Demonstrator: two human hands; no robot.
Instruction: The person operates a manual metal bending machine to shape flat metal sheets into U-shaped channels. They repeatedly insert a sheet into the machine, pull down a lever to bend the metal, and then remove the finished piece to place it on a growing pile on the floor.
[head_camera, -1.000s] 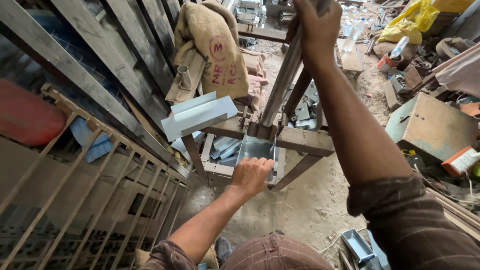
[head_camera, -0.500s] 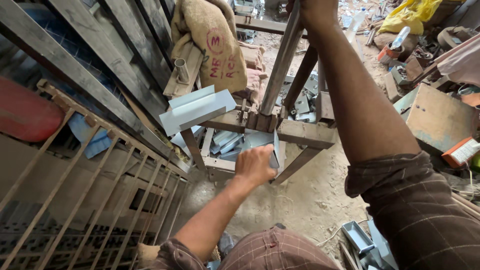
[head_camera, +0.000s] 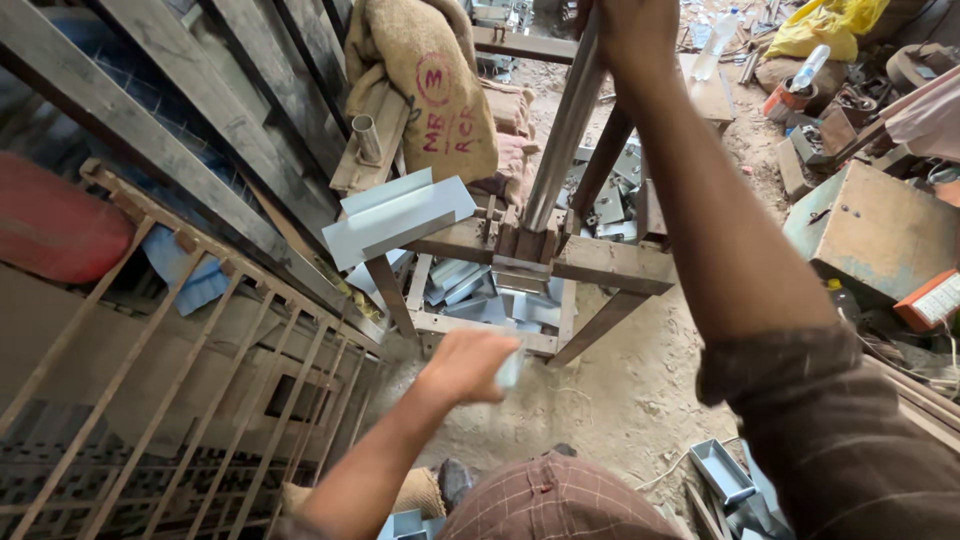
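Press frame (head_camera: 600, 262) is seen below the right hand (head_camera: 630, 25), whose fingers are clenched on the lever (head_camera: 565, 130) at the top. Bent sheets (head_camera: 395, 215) lie left of them. A small metal piece (head_camera: 510, 368), blurred, is grasped in the left hand (head_camera: 465, 365), just before the frame.

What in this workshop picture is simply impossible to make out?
- Head view: the right hand is cut off by the top edge, so its grip on the long lever is unseen.
- The left hand is motion-blurred; the pale metal piece shows only as a sliver behind it.
- Parts under the wooden stand are hidden by its frame.
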